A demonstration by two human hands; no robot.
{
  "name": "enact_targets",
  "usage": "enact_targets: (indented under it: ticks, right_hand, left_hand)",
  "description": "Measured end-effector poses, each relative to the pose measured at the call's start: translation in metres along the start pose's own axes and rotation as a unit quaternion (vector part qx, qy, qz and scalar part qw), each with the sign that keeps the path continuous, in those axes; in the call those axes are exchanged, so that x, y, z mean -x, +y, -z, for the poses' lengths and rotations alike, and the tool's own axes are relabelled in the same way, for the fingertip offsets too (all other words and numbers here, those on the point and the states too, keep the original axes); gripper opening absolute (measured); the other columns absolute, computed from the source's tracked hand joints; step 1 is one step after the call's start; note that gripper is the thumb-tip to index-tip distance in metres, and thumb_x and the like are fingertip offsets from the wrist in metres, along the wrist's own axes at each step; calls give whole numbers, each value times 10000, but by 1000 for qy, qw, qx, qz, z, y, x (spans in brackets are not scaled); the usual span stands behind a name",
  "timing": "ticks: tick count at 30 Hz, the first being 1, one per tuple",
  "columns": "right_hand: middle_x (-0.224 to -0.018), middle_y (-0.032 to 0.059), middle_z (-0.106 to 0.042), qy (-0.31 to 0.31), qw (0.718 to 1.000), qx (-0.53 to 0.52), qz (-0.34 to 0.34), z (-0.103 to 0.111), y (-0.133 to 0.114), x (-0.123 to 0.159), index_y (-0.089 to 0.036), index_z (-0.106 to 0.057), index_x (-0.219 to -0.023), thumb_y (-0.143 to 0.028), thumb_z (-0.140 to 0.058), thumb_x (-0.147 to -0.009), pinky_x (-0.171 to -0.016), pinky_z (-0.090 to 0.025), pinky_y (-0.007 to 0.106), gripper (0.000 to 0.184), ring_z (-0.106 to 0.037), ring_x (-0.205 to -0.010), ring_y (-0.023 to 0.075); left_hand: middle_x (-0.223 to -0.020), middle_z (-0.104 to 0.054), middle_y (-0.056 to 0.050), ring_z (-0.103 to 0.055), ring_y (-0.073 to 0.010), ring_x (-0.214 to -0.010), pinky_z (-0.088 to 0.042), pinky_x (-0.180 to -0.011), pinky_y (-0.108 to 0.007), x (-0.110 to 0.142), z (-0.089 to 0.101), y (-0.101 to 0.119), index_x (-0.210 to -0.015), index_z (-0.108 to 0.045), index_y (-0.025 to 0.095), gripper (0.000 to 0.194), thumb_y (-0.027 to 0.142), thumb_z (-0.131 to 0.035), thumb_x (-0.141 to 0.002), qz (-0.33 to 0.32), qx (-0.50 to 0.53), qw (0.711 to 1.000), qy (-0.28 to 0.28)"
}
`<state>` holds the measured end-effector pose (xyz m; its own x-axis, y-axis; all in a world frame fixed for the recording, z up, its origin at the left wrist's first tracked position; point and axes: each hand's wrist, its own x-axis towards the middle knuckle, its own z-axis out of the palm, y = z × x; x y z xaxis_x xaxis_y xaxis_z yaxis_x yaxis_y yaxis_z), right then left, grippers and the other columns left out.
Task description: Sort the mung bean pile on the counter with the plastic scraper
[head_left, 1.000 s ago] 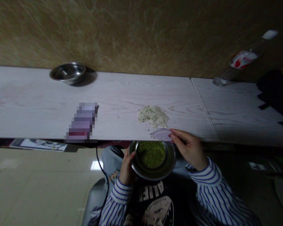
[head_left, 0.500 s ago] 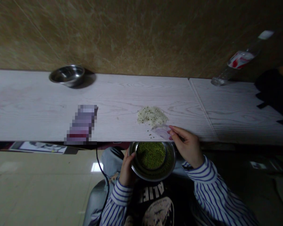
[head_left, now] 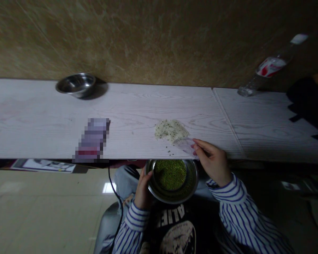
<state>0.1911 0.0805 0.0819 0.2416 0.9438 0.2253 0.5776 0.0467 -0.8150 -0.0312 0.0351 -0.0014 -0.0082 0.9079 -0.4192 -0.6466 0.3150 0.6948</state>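
Observation:
My left hand [head_left: 143, 188] grips the left rim of a steel bowl [head_left: 192, 181], thumb over the edge. Green mung beans [head_left: 171, 174] fill the bottom of that bowl, which sits below the table's front edge, over my lap. In my right hand [head_left: 213, 160] a thin, clear plastic piece [head_left: 185, 144] is pinched between thumb and fingers. Its far edge touches or nearly touches the near side of a pile of white rice mixed with dark grains [head_left: 171, 129]. A few loose dark beans [head_left: 170, 151] lie between the pile and the table's edge.
On the pale wooden table [head_left: 132, 106], a second steel bowl [head_left: 76, 86] stands near the wall at left. A blurred-out phone-like object [head_left: 92, 139] lies at the front left. A plastic bottle [head_left: 270, 67] and a dark cloth item [head_left: 308, 102] are at right. A black cable [head_left: 119, 201] hangs down.
My right hand has moved slightly to the right with the plastic piece, which is now tilted differently. My left hand and the bowl of beans stay where they were.

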Motion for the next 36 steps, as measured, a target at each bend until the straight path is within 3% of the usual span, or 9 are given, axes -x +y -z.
enact_targets:
  ticks: [6, 16, 26, 36]
  right_hand:
    - [-929, 106, -812, -20, 1000, -10, 10, 0, -3, 3, -167, -783, -1091, -333, -616, -891, -655, -622, 324, 309, -758, -686, 203]
    - [-955, 108, -812, -8, 1000, 15, 18, -13, -2, -2, -180, -788, -1093, -321, -604, -894, -716, -628, 356, 306, -765, -735, 224]
    - [-977, 123, -808, 32, 999, 22, -14, -3, 7, -11, -171, -779, -1112, -367, -613, -892, -699, -630, 370, 338, -771, -735, 239]
    - [-943, 100, -811, -3, 999, 27, 19, -9, -4, -10, -180, -782, -1102, -332, -600, -899, -676, -618, 336, 312, -756, -711, 212]
  left_hand:
    - [-1268, -725, -86, -564, -340, -1312, -358, -1159, -495, -1, 2, -2, -1225, -709, 218, 511, 385, -759, -746, 10, 3, 1000, 24]
    - [-1217, -745, -79, -582, -332, -1283, -373, -1144, -481, -1, 2, -1, -1190, -722, 226, 483, 384, -771, -736, 18, 6, 999, 27]
    - [-1228, -739, -88, -595, -328, -1271, -401, -1125, -486, -2, 3, 0, -1197, -716, 221, 487, 396, -756, -745, 5, -3, 1000, 19]
    - [-1233, -742, -69, -590, -313, -1286, -387, -1141, -483, 0, 7, -1, -1211, -712, 236, 474, 387, -743, -762, -2, 1, 999, 48]
